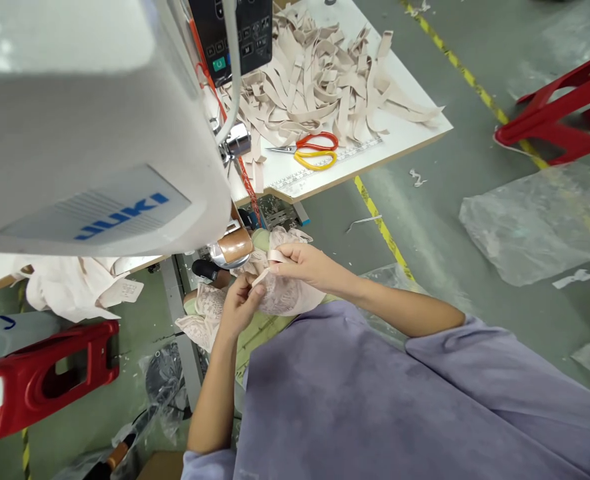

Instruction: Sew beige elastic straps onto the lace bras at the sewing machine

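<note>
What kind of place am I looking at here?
Most likely a garment workshop or sewing factory: there's a JUKI-branded machine, a heap of beige fabric strips beside scissors, and lace fabric in the person's hands.

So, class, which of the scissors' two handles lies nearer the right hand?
The yellow handle: it lies on the side toward the right hand, while the red handle lies beyond it, farther away.

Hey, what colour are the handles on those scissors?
One red-orange handle, one yellow handle; best seen in the head view.
</note>
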Demonstrator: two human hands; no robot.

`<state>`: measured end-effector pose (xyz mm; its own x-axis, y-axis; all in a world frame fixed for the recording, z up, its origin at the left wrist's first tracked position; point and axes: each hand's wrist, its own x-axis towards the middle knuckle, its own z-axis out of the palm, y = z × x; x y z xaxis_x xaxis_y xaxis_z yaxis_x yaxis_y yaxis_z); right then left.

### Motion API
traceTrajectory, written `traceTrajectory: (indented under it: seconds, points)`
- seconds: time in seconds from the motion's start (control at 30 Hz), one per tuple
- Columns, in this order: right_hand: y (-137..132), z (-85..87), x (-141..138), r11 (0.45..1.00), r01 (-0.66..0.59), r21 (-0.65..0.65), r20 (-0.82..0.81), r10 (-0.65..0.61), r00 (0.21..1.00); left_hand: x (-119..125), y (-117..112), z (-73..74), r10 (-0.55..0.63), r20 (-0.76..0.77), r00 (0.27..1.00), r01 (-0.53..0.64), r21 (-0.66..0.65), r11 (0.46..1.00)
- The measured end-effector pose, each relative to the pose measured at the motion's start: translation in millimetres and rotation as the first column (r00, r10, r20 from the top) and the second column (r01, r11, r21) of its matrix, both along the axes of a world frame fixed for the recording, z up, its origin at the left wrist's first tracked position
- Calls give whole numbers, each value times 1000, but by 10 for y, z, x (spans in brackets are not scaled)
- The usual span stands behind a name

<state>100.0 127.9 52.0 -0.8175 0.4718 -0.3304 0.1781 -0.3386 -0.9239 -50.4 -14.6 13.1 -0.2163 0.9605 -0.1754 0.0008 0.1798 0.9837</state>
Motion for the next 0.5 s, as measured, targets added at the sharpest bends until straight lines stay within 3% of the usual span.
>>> traceTrajectory:
  seconds: [0.13, 0.23, 0.3, 0.37, 0.43, 0.5]
  points:
    - [82, 109, 23, 949, -2, 315, 67, -20, 998, 80, -49, 279, 72, 0, 997, -72, -30, 997]
    - [101, 164, 14, 952, -22, 304, 50, 7, 999, 130, -51, 460, 118, -77, 990, -122, -59, 991]
    - [105, 177, -1, 985, -21, 174, -9, 22, 1000, 148, -41, 544, 146, -121, 982, -155, -64, 986]
    - [121, 176, -19, 998, -16, -58, -108, 10, 994, 148, -34, 609, 165, -128, 978, -176, -76, 981]
    - [158, 172, -38, 944, -21, -329, -191, -45, 980, 132, -34, 663, 173, -123, 977, -186, -98, 978]
    - [214, 175, -56, 847, -17, -531, -224, -122, 967, 108, -39, 712, 184, -123, 975, -198, -118, 973]
